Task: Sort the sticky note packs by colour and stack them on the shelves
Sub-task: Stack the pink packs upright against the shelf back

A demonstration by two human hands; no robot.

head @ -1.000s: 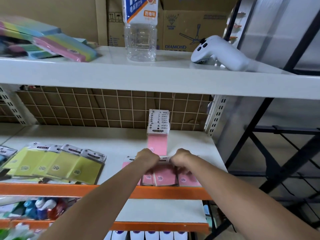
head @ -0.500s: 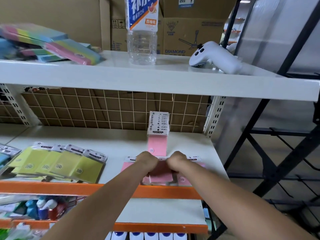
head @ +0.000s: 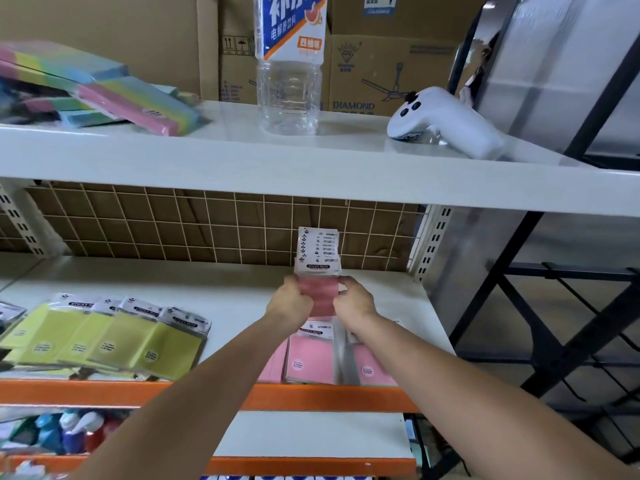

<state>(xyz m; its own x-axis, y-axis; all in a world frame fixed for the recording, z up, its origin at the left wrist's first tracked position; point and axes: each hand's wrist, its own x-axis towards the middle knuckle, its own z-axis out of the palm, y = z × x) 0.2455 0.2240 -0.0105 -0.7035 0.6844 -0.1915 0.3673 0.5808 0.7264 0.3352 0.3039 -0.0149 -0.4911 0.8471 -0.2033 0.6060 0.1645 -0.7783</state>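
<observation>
Just behind the orange shelf edge (head: pixel 311 393), pink packs (head: pixel 311 362) lie flat in a loose row. Beyond them, the left hand (head: pixel 291 301) and right hand (head: pixel 353 301) pinch a pink stack (head: pixel 317 292) from either side, its white header cards fanning upward unevenly. Squeezed unevenly, the glossy sleeves could slip and spill. Left of the edge's middle lie yellow packs (head: pixel 114 337).
</observation>
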